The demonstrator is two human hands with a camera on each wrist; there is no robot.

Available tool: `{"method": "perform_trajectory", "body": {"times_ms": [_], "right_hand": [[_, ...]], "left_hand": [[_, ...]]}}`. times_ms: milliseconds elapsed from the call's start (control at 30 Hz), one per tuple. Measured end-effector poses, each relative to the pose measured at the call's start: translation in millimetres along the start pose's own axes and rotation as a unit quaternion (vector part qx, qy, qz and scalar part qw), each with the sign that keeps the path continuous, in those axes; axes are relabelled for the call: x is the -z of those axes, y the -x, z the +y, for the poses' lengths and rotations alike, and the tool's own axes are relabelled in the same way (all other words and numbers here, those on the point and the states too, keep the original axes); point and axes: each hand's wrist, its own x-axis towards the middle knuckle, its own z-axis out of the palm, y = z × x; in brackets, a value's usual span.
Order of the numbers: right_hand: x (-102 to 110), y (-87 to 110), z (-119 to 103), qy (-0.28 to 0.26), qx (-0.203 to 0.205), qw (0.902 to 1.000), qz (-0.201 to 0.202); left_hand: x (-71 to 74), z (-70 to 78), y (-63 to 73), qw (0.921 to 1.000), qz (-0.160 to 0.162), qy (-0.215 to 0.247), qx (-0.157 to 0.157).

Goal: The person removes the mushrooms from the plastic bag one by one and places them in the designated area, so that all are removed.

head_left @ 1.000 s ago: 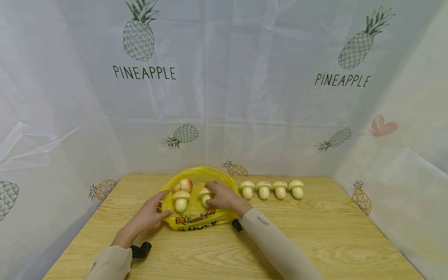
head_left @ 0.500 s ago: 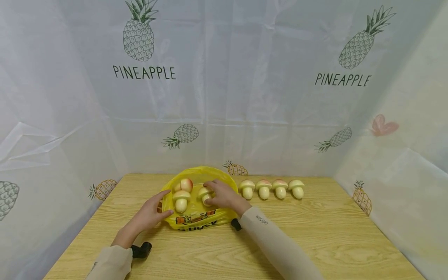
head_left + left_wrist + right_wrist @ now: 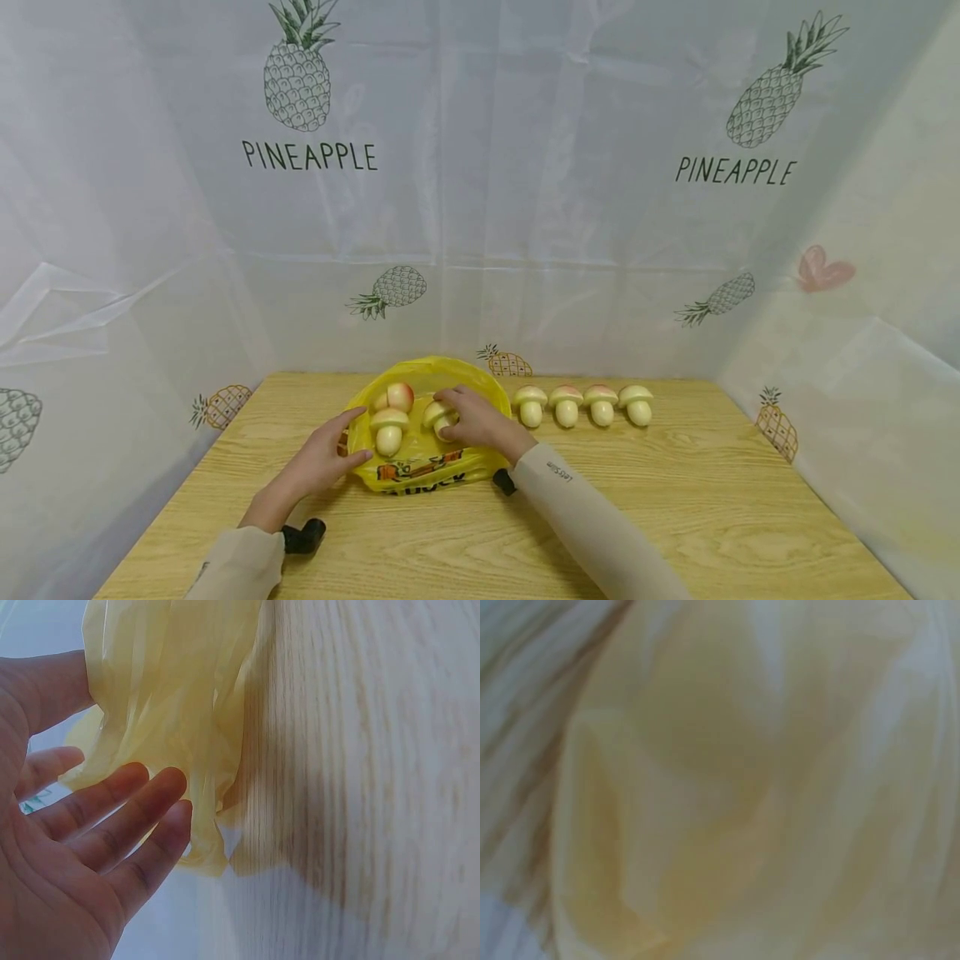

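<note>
A yellow plastic bag (image 3: 408,464) lies with its mouth spread wide on the left part of the table. Inside it are a mushroom-shaped piece (image 3: 388,435) and a rounded red-and-cream piece (image 3: 401,397) behind it. My right hand (image 3: 480,421) reaches into the bag and holds another toy mushroom (image 3: 435,417) between thumb and fingers, its cap tilted left. At the bag's left rim rests my left hand (image 3: 318,454), thumb over the edge. In the left wrist view its fingers (image 3: 142,825) are loosely extended against the thin plastic. Yellow film fills the right wrist view, hiding the right hand there.
Several more toy mushrooms stand in a row right of the bag, the rightmost mushroom (image 3: 636,405) farthest from it. The wooden table (image 3: 675,517) ends against a white pineapple-print sheet (image 3: 570,317). Black wrist gear (image 3: 303,537) sits under the left sleeve.
The mushroom in my right hand has shifted slightly left and tilted within the bag, the hand moving with it a little. My left hand and the bag look unchanged.
</note>
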Motion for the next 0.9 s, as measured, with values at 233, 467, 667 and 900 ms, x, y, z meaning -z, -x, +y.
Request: {"method": "perform_trajectory", "body": {"times_ms": [233, 467, 667, 900], "right_hand": [[1, 2.1, -2, -0.008, -0.006, 0.9999, -0.002], [4, 4.1, -2, -0.022, -0.004, 0.9997, 0.004], [10, 6.6, -1, -0.031, -0.002, 0.9994, 0.014], [23, 17.4, -3, -0.047, 0.009, 0.9984, 0.03]], "left_hand": [[-1.4, -0.6, 0.3, 1.0, 0.003, -0.005, 0.0], [-1.9, -0.7, -0.9, 1.0, 0.003, -0.004, -0.001], [-2.2, -2.7, -0.8, 1.0, 0.002, -0.004, -0.002], [-1.1, -3.8, -0.9, 1.0, 0.001, -0.006, -0.004]]}}
